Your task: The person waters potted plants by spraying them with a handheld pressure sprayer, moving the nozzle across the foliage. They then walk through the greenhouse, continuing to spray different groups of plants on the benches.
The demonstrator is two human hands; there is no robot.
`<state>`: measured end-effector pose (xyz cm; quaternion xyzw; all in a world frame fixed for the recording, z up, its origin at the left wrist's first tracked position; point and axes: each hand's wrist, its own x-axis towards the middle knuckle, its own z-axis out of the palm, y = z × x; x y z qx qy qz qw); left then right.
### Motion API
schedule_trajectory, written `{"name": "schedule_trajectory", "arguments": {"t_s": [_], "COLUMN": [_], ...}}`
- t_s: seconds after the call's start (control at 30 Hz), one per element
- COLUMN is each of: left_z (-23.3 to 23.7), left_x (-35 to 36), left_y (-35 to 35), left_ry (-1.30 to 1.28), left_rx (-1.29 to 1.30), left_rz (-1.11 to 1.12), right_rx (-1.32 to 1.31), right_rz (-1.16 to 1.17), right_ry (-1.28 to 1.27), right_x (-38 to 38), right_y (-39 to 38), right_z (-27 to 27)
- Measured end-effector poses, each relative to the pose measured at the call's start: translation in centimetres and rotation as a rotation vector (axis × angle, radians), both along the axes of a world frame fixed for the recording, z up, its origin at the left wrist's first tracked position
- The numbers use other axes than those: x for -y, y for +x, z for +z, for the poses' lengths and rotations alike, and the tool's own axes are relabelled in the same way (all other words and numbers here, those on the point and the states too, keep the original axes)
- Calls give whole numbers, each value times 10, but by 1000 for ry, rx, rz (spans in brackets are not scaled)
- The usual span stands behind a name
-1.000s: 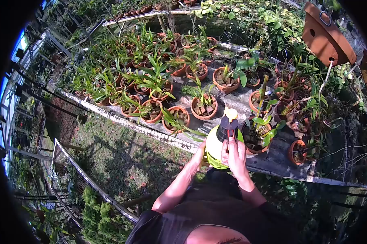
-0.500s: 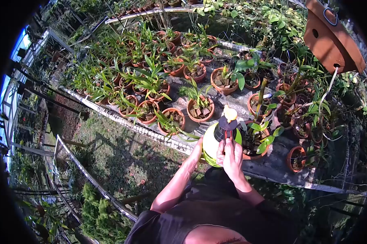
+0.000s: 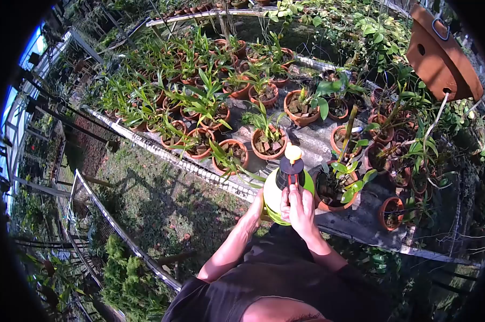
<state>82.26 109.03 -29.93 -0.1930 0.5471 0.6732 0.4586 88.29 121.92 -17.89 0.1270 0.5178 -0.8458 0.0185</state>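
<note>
A yellow-green and white spray bottle (image 3: 272, 194) with a dark top and a yellow nozzle is held upright in front of my body, at the near edge of the plant bench. My right hand (image 3: 300, 210) is closed around its handle below the nozzle. Against the bottle's left side rests my left hand (image 3: 255, 208), its fingers mostly hidden behind the bottle. Just beyond the nozzle stands a clay pot (image 3: 269, 144) with a leafy plant and chunks of medium. Another potted plant (image 3: 336, 188) is right beside the bottle on its right.
Many potted plants crowd the bench (image 3: 355, 217), mostly at the left and back. A terracotta planter (image 3: 441, 56) hangs at the upper right. A metal-framed rail (image 3: 119, 231) and green shrubs (image 3: 129, 279) are at the lower left, over grassy ground.
The bottle and my right hand have shifted slightly left, and the nozzle now sits a little lower. The surrounding view has also shifted slightly.
</note>
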Motion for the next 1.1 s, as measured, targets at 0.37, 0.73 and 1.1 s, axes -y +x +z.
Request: {"name": "schedule_trajectory", "arguments": {"t_s": [0.37,0.73,1.1], "left_z": [-14,-6,-334], "left_x": [40,94,161], "left_y": [-8,20,-34], "left_ry": [31,50,1551], "left_rx": [-123,-34,267], "left_rz": [86,213,-328], "right_rx": [-92,-107,-204], "right_rz": [-26,80,-8], "right_ry": [47,23,126], "right_x": [36,97,190], "right_y": [2,23,60], "right_z": [18,17,26]}}
